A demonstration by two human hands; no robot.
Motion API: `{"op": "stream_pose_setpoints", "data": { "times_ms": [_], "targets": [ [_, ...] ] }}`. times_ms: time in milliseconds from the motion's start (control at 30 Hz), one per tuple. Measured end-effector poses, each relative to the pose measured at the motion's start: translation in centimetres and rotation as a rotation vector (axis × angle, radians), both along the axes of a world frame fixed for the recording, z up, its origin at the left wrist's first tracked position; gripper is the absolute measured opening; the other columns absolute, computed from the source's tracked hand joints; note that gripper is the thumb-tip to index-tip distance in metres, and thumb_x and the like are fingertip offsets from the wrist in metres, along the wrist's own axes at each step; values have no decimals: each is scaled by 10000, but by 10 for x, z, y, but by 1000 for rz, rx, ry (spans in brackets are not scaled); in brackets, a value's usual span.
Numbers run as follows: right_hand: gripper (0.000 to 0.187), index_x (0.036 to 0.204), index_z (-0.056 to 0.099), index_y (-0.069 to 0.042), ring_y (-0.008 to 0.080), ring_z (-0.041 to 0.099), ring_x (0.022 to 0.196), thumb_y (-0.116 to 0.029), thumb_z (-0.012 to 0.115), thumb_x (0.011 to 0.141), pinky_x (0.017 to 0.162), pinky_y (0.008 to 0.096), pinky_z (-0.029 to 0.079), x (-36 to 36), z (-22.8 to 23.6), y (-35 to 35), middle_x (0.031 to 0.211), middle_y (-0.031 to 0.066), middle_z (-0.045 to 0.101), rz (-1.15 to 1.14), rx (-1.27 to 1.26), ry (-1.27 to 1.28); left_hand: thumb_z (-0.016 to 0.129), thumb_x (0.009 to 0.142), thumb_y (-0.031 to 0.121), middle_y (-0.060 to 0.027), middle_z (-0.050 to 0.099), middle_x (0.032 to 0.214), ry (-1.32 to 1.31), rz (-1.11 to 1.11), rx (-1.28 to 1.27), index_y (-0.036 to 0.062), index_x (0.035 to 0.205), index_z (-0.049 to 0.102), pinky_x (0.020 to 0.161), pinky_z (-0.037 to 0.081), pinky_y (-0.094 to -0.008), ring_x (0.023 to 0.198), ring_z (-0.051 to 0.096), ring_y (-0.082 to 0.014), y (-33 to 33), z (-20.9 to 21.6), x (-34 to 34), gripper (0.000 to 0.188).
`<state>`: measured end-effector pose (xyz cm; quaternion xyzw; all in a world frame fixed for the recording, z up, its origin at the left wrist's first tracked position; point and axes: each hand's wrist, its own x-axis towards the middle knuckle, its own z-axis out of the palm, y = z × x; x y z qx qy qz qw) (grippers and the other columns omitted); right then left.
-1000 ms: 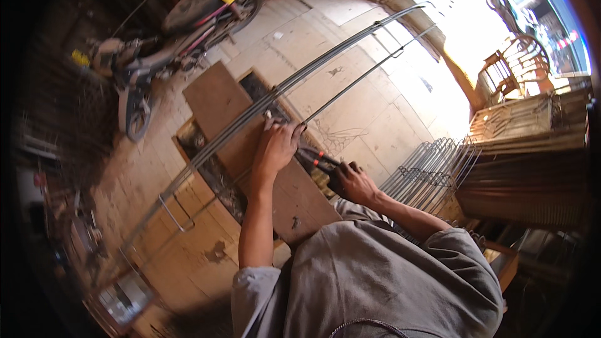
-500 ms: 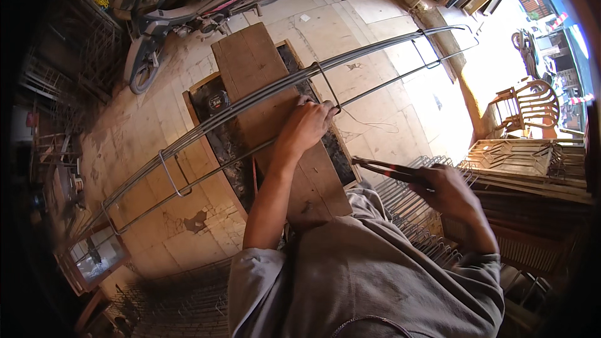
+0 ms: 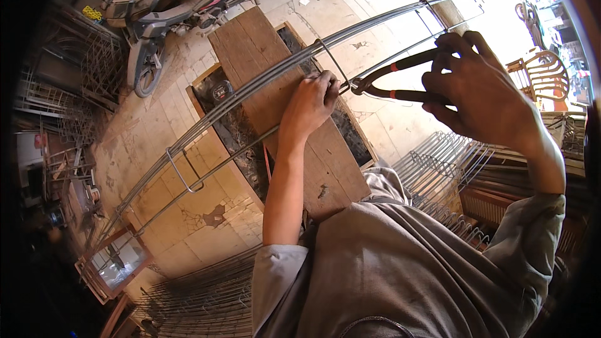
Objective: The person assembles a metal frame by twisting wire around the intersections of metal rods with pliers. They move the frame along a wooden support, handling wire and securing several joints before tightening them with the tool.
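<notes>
A long frame of thin steel rods [image 3: 263,82] with rectangular wire stirrups lies across a brown wooden plank [image 3: 250,40]. My left hand [image 3: 308,103] is closed round the frame's near rod, beside the lower corner of a stirrup [image 3: 330,59]. At that corner sit the jaws of a pair of pincers [image 3: 410,61], its dark handles banded in red and spread apart. My right hand [image 3: 485,91] holds these handles from the right, fingers round both. What the jaws bite on is too small to make out.
Under the plank is a wooden-edged tray [image 3: 250,191] with a round tape measure [image 3: 220,91]. A motorbike [image 3: 166,19] stands far left. Bent steel stirrups [image 3: 438,159] are stacked at right, more rods [image 3: 194,300] near left. A wooden chair [image 3: 544,75] stands far right.
My right hand has swung up and forward from the lower right, bringing the pincers to the stirrup corner. The pincers' handles are now spread wide. My left hand keeps its hold on the rod.
</notes>
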<state>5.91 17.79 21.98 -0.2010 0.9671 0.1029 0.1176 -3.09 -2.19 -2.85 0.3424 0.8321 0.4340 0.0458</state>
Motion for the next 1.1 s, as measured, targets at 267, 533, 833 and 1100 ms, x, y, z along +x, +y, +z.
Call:
{"op": "stream_pose_setpoints", "data": {
  "times_ms": [267, 533, 833, 1100],
  "targets": [
    [153, 757, 642, -83, 287, 552, 994, -204, 704, 827, 955, 467, 376, -38, -5, -4, 782, 96, 611, -4, -56, -93, 654, 928, 361, -202, 663, 761, -18, -50, 19, -3, 903, 574, 762, 495, -495, 805, 648, -399, -5, 6, 3, 374],
    [209, 797, 680, -92, 263, 563, 958, -279, 636, 878, 906, 422, 405, -31, -13, 6, 764, 90, 626, 44, -42, -34, 699, 897, 349, -141, 676, 727, 26, -5, -85, 42, 905, 579, 774, 478, -463, 751, 649, -389, 3, 2, 5, 330],
    [148, 840, 669, -16, 332, 539, 1082, -154, 713, 808, 1005, 454, 411, -32, -13, -11, 924, 130, 648, 19, -67, -68, 692, 902, 356, -124, 611, 584, 84, 45, -76, 56, 916, 550, 802, 463, -452, 699, 637, -382, -10, -6, 8, 332],
    [229, 844, 645, -6, 312, 557, 1032, -209, 735, 791, 915, 430, 480, -25, -5, -4, 876, 116, 642, 162, -53, 13, 698, 888, 389, -150, 651, 709, -42, -43, -153, 60, 948, 560, 825, 469, -455, 770, 652, -373, 6, 5, 7, 362]
  ]
}}
